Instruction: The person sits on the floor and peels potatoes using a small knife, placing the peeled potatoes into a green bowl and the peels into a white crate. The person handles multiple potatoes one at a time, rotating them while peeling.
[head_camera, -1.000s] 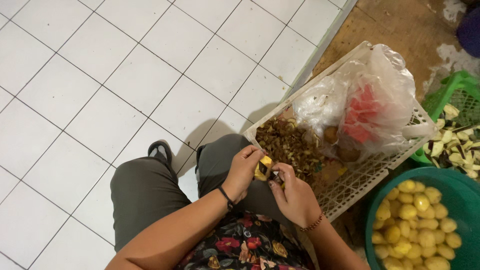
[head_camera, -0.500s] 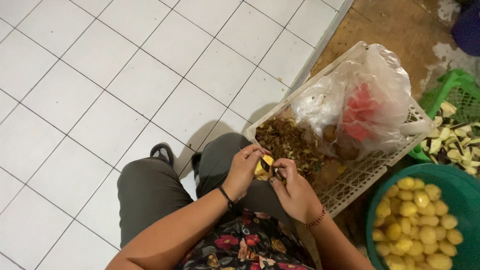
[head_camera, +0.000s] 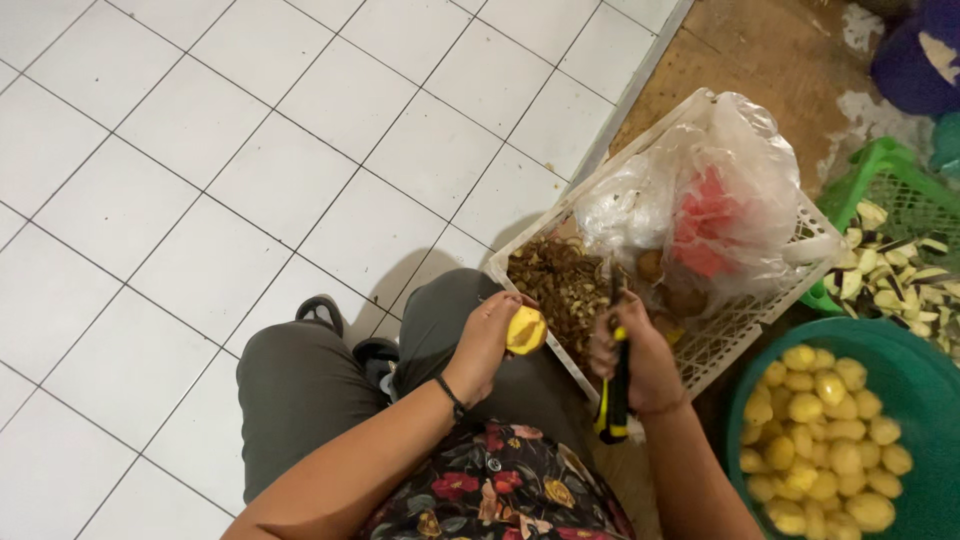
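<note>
My left hand (head_camera: 485, 340) holds a small peeled yellow potato (head_camera: 526, 331) over my lap, just at the near edge of a white plastic crate (head_camera: 745, 325). My right hand (head_camera: 640, 360) grips a peeler with a yellow and black handle (head_camera: 613, 385), its blade pointing up toward the crate. The two hands are apart, with the peeler off the potato. Brown peelings (head_camera: 560, 285) lie heaped in the crate's near end.
A clear plastic bag (head_camera: 710, 195) with something red and a few unpeeled potatoes lies in the crate. A green basin (head_camera: 900, 345) of peeled yellow potatoes stands at the lower right. A green crate (head_camera: 880, 185) with cut pieces is behind it. White floor tiles spread to the left.
My hands were close together with the peeler at the potato. Now they have drawn apart, and the right hand has moved right, toward the crate.
</note>
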